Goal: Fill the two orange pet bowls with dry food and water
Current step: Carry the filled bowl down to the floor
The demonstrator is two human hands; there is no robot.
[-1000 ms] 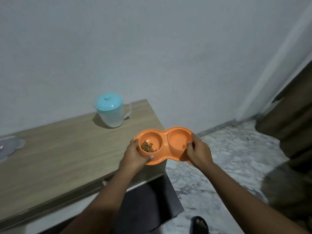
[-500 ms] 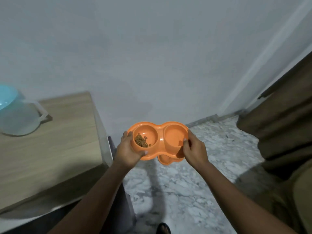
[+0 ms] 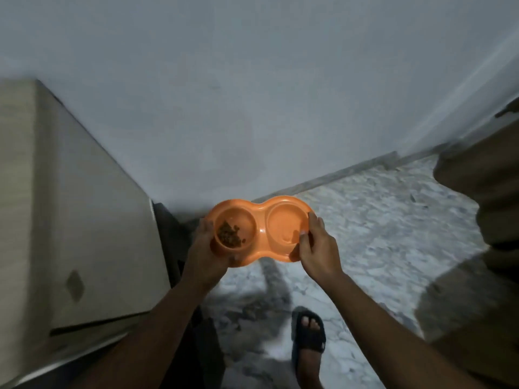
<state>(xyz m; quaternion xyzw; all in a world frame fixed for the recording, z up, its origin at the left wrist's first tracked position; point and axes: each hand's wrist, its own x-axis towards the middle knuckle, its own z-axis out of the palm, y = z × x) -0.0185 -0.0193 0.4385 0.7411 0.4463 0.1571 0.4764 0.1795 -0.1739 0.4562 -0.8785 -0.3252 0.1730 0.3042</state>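
left hand grips double bowl left end | right hand grips right end | left well: dry food | right well: contents unclear

Both bare forearms are reaching up from the bottom edge toward frame centre. The left hand is cupping the left end of the orange double bowl from beneath, fingers curled round it. The right hand is gripping the right end, thumb lying over the rim.
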